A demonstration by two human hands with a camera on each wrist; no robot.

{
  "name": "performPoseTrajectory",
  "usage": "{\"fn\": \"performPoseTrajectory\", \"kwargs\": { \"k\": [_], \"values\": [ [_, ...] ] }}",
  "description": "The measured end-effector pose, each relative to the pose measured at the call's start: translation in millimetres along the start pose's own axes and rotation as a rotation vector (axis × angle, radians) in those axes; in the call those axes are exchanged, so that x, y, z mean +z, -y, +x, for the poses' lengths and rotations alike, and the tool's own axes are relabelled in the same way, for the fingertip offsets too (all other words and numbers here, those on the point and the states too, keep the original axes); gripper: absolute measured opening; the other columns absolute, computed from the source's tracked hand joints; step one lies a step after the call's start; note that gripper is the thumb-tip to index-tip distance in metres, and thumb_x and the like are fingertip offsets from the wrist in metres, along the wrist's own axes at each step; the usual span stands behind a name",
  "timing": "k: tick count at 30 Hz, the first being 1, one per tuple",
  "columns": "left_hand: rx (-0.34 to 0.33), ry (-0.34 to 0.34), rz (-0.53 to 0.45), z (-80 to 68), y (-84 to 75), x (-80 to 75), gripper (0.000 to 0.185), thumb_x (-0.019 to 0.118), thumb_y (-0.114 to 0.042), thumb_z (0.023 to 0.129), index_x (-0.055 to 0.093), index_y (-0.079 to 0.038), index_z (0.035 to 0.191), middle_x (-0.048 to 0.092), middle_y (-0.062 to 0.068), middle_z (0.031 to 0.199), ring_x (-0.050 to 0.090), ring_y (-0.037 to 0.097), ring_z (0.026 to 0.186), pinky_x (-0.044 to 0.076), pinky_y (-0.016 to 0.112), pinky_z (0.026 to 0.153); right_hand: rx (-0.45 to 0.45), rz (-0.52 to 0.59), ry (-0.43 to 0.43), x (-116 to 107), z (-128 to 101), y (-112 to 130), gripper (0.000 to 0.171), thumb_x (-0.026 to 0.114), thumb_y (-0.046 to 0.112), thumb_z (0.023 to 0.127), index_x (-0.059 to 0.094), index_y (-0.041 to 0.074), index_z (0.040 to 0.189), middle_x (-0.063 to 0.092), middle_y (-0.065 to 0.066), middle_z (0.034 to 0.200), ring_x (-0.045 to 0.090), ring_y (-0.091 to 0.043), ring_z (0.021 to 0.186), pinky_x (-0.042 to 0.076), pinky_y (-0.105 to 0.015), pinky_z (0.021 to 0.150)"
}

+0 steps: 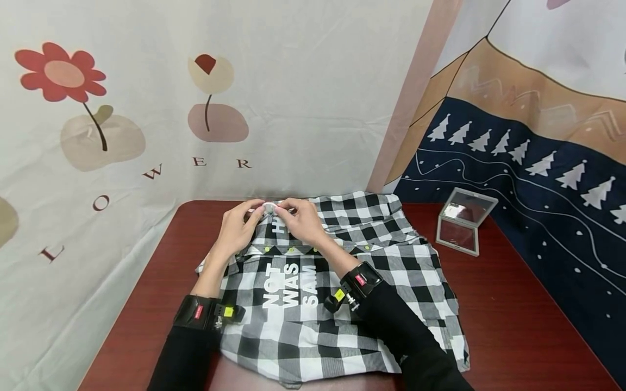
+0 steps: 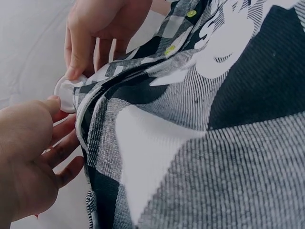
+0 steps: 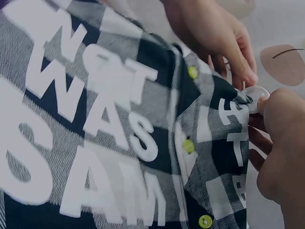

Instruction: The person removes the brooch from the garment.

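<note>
A black-and-white checked shirt [image 1: 376, 282] lies spread on the table, white letters printed on it and a row of yellow-green buttons [image 3: 188, 145] along its placket. At its far edge is a small round white disc [image 2: 66, 94], right against the cloth. My left hand [image 1: 235, 231] pinches the disc from the left, thumb against its face in the left wrist view. From the other side my right hand [image 1: 302, 222] pinches it too, with the thumb on the disc [image 3: 256, 95] in the right wrist view. Fingers beneath are partly hidden by the cloth.
An open hinged case [image 1: 478, 209] with reflective panels stands at the right on the reddish-brown table [image 1: 508, 315]. Printed cloth [image 1: 313, 98] hangs close behind the table. Each wrist wears a black strapped camera mount [image 1: 362, 279].
</note>
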State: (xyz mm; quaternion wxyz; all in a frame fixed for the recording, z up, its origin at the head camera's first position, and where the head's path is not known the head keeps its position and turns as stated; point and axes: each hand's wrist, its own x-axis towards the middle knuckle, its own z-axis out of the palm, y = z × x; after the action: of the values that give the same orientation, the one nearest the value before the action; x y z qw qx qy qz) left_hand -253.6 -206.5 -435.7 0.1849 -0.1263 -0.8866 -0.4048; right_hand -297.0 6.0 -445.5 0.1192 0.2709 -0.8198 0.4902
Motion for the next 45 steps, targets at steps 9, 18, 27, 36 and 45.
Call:
{"fn": "performPoseTrajectory", "kwargs": {
  "k": [9,18,27,36,45],
  "values": [
    [0.013,-0.032,-0.005,-0.8,-2.1,1.3,0.027,0.068,-0.019,0.115,0.079,-0.001,0.133,0.082,0.021,0.107,0.072,0.033,0.088,0.056,0.043,0.08,0.13,0.21,0.031,-0.5,1.9,0.2,0.02,0.075,0.019,0.111,0.085,0.003,0.119,0.079,-0.012,0.09,0.058,-0.005,0.071,0.047,-0.021,0.066],
    [-0.023,-0.052,-0.038,-0.4,-4.5,0.5,0.024,0.072,-0.02,0.113,0.083,-0.004,0.127,0.083,0.016,0.098,0.066,0.02,0.079,0.045,0.02,0.073,0.119,0.235,0.041,1.2,3.8,-1.7,0.02,0.074,0.015,0.111,0.084,0.0,0.12,0.08,-0.014,0.094,0.059,-0.004,0.073,0.047,-0.02,0.067],
    [-0.046,-0.045,-0.063,-2.8,-5.9,-0.1,0.025,0.072,-0.022,0.113,0.083,-0.004,0.127,0.083,0.016,0.102,0.069,0.025,0.083,0.046,0.019,0.073,0.106,0.246,0.058,0.0,1.3,-2.9,0.022,0.074,0.018,0.111,0.084,0.001,0.121,0.08,-0.011,0.094,0.06,-0.005,0.073,0.048,-0.02,0.067],
    [-0.046,-0.036,-0.066,-1.4,-5.9,-0.7,0.025,0.072,-0.023,0.114,0.083,-0.005,0.127,0.084,0.016,0.101,0.067,0.019,0.08,0.046,0.019,0.072,0.162,0.335,0.099,-1.5,0.6,0.2,0.024,0.077,0.02,0.109,0.082,0.004,0.126,0.084,-0.018,0.113,0.069,-0.008,0.085,0.054,-0.021,0.072],
    [-0.077,-0.024,-0.062,-1.3,-13.5,-3.8,0.026,0.071,-0.023,0.114,0.083,-0.006,0.129,0.085,0.016,0.106,0.069,0.021,0.086,0.048,0.022,0.075,0.181,0.333,0.128,-0.4,1.1,2.3,0.023,0.077,0.017,0.108,0.081,0.002,0.124,0.083,-0.017,0.111,0.065,-0.008,0.083,0.052,-0.022,0.073]
  ]
}}
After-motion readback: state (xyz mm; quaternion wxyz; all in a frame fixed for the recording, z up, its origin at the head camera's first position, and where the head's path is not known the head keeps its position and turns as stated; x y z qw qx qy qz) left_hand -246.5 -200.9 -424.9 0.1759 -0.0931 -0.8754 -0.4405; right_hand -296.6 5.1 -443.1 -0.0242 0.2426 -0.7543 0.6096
